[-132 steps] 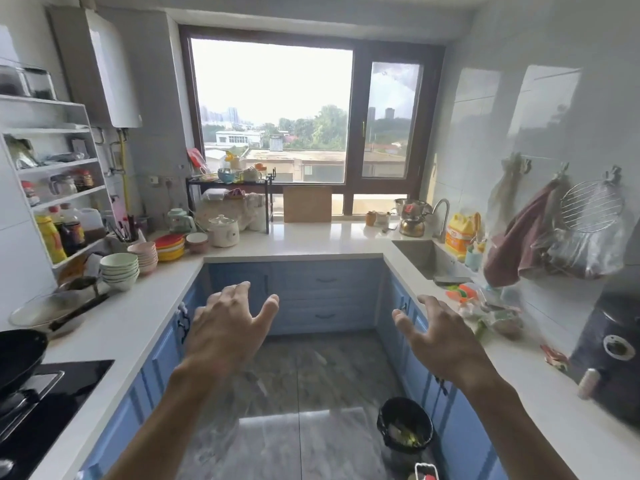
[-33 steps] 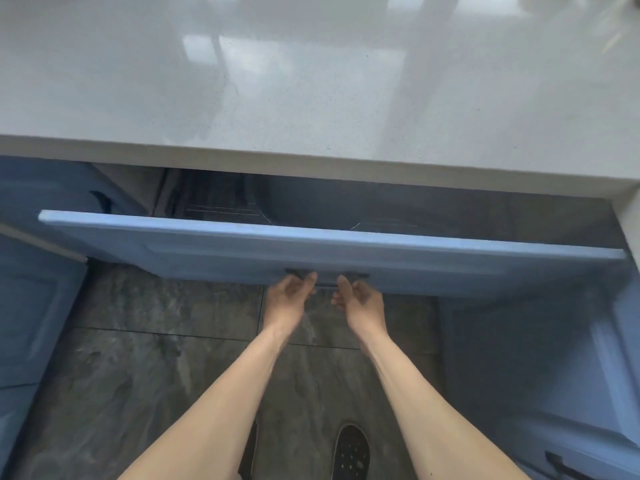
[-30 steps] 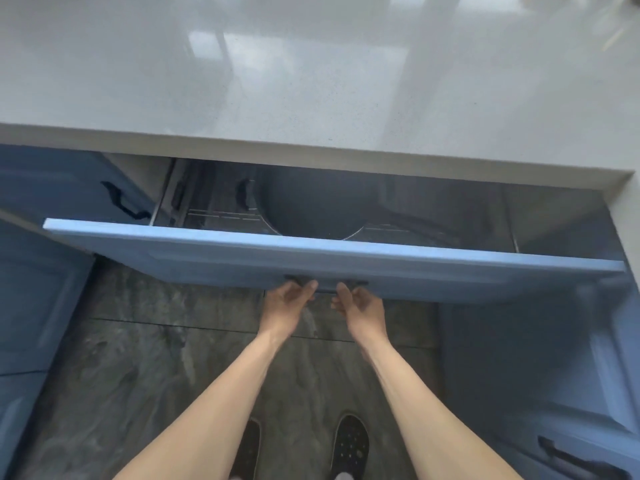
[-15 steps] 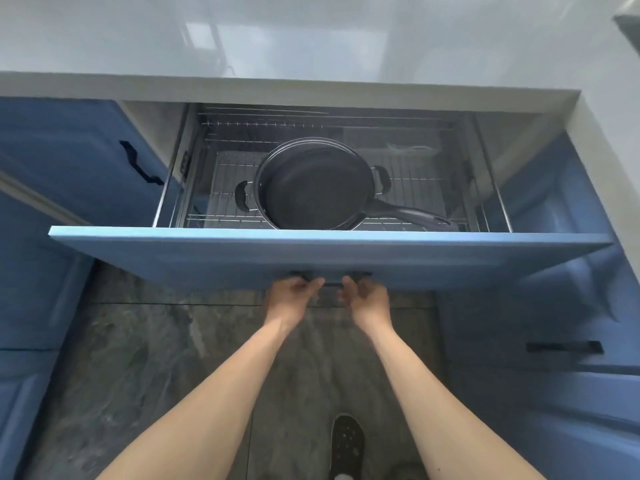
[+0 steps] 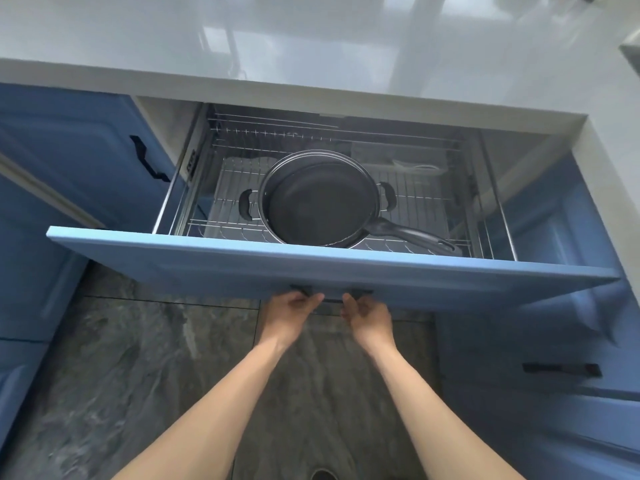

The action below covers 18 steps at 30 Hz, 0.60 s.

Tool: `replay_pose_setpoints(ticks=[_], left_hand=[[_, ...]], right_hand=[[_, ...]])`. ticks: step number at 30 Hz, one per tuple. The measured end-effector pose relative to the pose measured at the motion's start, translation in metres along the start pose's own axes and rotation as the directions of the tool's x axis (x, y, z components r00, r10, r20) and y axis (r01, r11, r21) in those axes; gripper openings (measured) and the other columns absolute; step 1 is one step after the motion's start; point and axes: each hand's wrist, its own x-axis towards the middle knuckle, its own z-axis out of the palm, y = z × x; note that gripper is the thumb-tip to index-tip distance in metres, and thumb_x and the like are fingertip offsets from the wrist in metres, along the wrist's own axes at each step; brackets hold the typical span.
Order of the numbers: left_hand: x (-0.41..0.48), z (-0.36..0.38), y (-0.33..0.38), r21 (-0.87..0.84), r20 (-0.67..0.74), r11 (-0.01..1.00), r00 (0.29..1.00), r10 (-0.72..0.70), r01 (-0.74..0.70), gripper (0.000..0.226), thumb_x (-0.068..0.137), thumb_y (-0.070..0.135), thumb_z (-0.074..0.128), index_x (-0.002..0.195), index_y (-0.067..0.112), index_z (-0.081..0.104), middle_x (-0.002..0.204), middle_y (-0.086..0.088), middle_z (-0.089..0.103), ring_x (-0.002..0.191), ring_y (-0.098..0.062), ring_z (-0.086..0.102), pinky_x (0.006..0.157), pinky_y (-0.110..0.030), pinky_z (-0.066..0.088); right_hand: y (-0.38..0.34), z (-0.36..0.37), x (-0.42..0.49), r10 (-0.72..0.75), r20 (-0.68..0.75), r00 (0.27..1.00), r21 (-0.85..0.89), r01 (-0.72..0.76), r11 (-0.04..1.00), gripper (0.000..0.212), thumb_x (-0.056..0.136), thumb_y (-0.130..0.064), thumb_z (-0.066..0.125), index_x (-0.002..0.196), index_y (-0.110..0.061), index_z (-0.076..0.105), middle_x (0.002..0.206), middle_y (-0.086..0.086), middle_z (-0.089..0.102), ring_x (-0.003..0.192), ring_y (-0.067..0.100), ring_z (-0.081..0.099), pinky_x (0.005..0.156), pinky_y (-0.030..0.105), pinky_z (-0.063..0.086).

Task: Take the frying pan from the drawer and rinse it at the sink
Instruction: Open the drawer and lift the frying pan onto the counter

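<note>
Now | both hands [image 5: 332, 315] grip drawer handle [image 5: 330, 296] | frying pan [image 5: 320, 200] inside | no writing legible

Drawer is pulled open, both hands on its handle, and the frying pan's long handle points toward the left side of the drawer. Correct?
Not quite. The head view shows the frying pan with its long handle pointing right, not left. The drawer is open, left hand and right hand on its handle.

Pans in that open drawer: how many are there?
2, it seems: a long-handled frying pan nested in a wider two-handled pan, on the drawer rack's middle. More may hide behind the drawer front.
</note>
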Motion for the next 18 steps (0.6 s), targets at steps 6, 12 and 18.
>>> replay_pose_setpoints(ticks=[6,12,18], left_hand=[[-0.036,-0.029,0.018,0.077,-0.062,0.993,0.993,0.098,-0.093,0.033,0.089,0.06,0.082,0.095,0.028,0.089,0.089,0.019,0.086,0.091,0.002,0.079,0.084,-0.027,0.06],[-0.083,-0.071,0.084,-0.047,-0.147,0.966,0.958,0.246,-0.255,0.022,0.09,0.046,0.088,0.107,0.031,0.088,0.091,0.021,0.086,0.091,0.0,0.081,0.091,-0.03,0.064],[-0.078,-0.11,0.167,0.029,-0.179,0.936,0.919,0.351,-0.352,0.03,0.09,0.051,0.087,0.112,0.03,0.087,0.091,0.014,0.086,0.091,-0.002,0.081,0.089,-0.036,0.066]], right_hand=[[-0.027,-0.026,-0.033,-0.123,0.012,0.992,-0.233,0.123,0.965,0.033,0.106,-0.04,0.061,0.097,-0.013,0.078,0.086,0.001,0.075,0.086,0.025,0.067,0.079,0.031,0.046],[-0.094,-0.073,-0.073,-0.272,0.093,0.958,-0.201,0.286,0.937,0.026,0.102,-0.043,0.067,0.094,-0.021,0.077,0.087,-0.01,0.079,0.086,-0.001,0.07,0.077,0.017,0.049],[-0.171,-0.111,-0.071,-0.362,0.088,0.928,-0.191,0.372,0.908,0.021,0.101,-0.045,0.067,0.095,-0.027,0.076,0.089,-0.013,0.079,0.09,-0.007,0.068,0.073,0.006,0.047]])
